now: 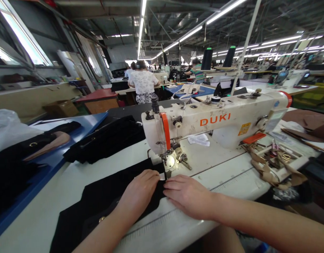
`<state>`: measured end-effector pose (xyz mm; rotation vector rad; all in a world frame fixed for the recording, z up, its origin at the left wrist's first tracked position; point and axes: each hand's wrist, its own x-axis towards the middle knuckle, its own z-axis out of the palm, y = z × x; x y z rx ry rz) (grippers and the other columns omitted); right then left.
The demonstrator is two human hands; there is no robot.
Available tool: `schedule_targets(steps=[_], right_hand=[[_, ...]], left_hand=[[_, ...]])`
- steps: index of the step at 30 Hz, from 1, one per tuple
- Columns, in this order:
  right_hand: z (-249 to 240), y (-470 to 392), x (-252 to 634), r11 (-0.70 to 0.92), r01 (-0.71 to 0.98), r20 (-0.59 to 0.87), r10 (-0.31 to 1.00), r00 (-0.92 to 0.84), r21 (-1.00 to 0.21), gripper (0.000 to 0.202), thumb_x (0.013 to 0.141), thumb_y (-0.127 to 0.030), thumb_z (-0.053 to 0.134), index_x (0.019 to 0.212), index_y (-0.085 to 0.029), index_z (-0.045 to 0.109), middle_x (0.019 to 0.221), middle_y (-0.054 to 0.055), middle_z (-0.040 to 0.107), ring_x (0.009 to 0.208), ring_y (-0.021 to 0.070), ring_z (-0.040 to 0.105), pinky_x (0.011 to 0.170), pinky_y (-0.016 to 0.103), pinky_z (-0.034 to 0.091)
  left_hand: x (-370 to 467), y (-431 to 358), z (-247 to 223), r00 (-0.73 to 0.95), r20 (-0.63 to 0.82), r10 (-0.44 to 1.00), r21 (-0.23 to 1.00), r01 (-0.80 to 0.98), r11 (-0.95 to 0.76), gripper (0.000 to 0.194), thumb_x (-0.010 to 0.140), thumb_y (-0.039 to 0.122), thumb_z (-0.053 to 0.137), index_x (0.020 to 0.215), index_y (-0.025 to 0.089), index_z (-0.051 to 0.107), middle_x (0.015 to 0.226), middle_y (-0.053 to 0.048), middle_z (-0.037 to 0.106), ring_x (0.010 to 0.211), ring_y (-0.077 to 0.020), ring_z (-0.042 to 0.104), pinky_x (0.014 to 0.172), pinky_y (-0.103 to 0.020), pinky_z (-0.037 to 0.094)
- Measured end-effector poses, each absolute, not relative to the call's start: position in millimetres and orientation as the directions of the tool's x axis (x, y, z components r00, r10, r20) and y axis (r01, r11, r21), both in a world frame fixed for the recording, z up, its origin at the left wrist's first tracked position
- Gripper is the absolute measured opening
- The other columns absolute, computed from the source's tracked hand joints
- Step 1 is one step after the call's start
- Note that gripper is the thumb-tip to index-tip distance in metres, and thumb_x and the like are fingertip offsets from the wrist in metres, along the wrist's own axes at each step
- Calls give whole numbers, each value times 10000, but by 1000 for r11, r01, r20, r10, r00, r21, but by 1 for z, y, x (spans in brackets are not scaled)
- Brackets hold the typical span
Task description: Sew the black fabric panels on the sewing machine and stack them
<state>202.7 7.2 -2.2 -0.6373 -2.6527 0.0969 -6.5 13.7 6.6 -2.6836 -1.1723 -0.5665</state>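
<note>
A black fabric panel (98,196) lies on the white sewing table, its far right edge beside the needle area of a white sewing machine (188,123). My left hand (141,191) rests over the panel with bent fingers pressed together on its right part. A small white piece (162,176) shows at those fingertips; its kind is unclear. Just right of it, my right hand (189,196) pinches the panel's edge, close below the presser foot (166,163). A gold-coloured metal fitting (101,219) on the panel shows beside my left forearm.
More black fabric pieces (106,138) are stacked behind the panel, and others lie on a blue-edged table (95,123) at left. A tray (280,158) of straps and metal rings stands right. Crumpled white paper (199,140) lies beneath the machine arm. A person (143,82) works ahead.
</note>
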Motion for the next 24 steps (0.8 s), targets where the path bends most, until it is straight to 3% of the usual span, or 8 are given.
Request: schedule_targets(steps=[7, 24], right_hand=[[-5, 7, 204, 894, 422, 392, 446, -805, -150, 252, 983, -206, 436, 1085, -123, 651, 1160, 92, 660, 1103, 208, 566, 996, 333, 425], [-6, 7, 204, 891, 421, 400, 453, -797, -170, 247, 970, -202, 454, 1101, -128, 650, 1171, 99, 659, 1119, 203, 552, 1000, 328, 422]], left_hand=[[-7, 14, 7, 672, 424, 608, -107, 703, -703, 293, 918, 40, 372, 963, 132, 647, 979, -79, 695, 912, -205, 649, 828, -340, 560], [-7, 20, 3, 683, 444, 580, -55, 667, -743, 317, 946, 90, 347, 971, 156, 656, 972, -73, 703, 913, -192, 652, 842, -342, 557]])
